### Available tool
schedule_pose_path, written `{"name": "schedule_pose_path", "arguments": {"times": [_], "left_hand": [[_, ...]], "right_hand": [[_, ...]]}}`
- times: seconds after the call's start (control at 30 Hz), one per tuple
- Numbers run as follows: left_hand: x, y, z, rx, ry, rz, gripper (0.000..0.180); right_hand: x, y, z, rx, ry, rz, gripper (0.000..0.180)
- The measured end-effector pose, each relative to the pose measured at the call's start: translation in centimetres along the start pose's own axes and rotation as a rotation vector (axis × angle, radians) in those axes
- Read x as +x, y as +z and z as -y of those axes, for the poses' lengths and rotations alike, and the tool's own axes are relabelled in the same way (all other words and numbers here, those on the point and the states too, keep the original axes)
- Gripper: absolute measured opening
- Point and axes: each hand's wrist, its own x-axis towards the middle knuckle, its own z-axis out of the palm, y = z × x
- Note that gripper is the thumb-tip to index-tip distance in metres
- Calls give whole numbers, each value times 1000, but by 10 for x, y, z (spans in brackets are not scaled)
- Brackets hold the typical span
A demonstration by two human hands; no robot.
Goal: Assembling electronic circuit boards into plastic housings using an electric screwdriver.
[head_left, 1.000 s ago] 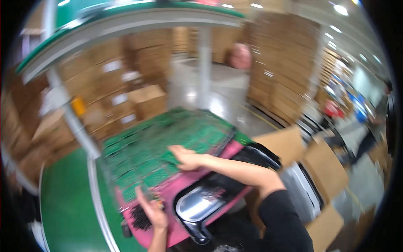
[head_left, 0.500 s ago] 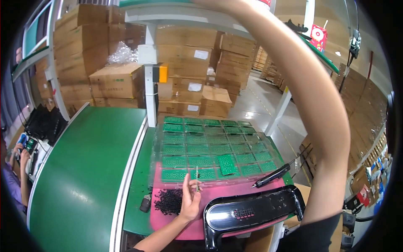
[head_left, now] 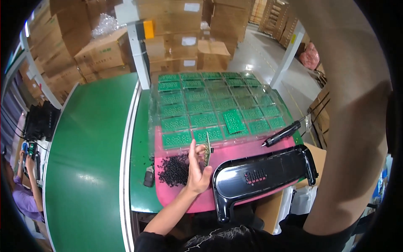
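Observation:
My left hand (head_left: 196, 173) grips a green circuit board (head_left: 207, 153), which stands nearly edge-on to the view. A small black part sticks out from the board's side. Just left of the hand, a heap of small black parts (head_left: 173, 171) lies on the pink mat (head_left: 247, 149). To its right rests a glossy black plastic housing (head_left: 273, 170) with a row of slots. My right arm (head_left: 357, 88) reaches up past the top edge, its hand out of the picture. Beyond the left hand, a loose green board (head_left: 234, 121) lies tilted on a clear tray (head_left: 154, 128) filled with green boards.
A black electric screwdriver (head_left: 283, 134) lies at the mat's right edge. A small dark block (head_left: 149, 176) sits left of the heap. A green conveyor belt (head_left: 90, 159) runs along the left, with a co-worker's purple sleeve (head_left: 26, 199) beyond. Cardboard boxes (head_left: 105, 52) are stacked behind.
The view has tipped downward, so the bench sits higher in the picture. My right hand, raised at the top edge before, has left the picture. The left hand still holds the board.

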Motion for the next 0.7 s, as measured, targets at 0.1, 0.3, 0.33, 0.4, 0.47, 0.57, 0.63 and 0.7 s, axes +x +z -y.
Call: {"name": "schedule_pose_path", "arguments": {"times": [0.1, 0.3, 0.33, 0.4, 0.47, 0.57, 0.63, 0.7], "left_hand": [[-2, 3, -3, -34, 27, 9, 96], [3, 8, -14, -86, 5, -51, 96], [3, 10, -15, -102, 0, -60, 96], [5, 7, -22, -106, -61, -93, 94], [3, -5, -23, -138, -48, -123, 91], [3, 4, -27, -149, -48, -97, 90], [1, 9, -23, -141, -34, -46, 90], [-2, 13, -21, -156, -48, -27, 90]], "right_hand": [[-53, -10, 8, -1, -17, -99, 70], [-142, -30, 34, -33, -98, -304, 70], [-158, -38, 39, -47, -114, -330, 70], [-185, -40, 51, -30, -152, -393, 70], [-207, -52, 65, 0, -199, -478, 71], [-285, -15, 72, 323, 14, -357, 77], [-352, 23, 43, 257, 462, -138, 78], [-402, 59, 11, 257, 678, -30, 82]]}}
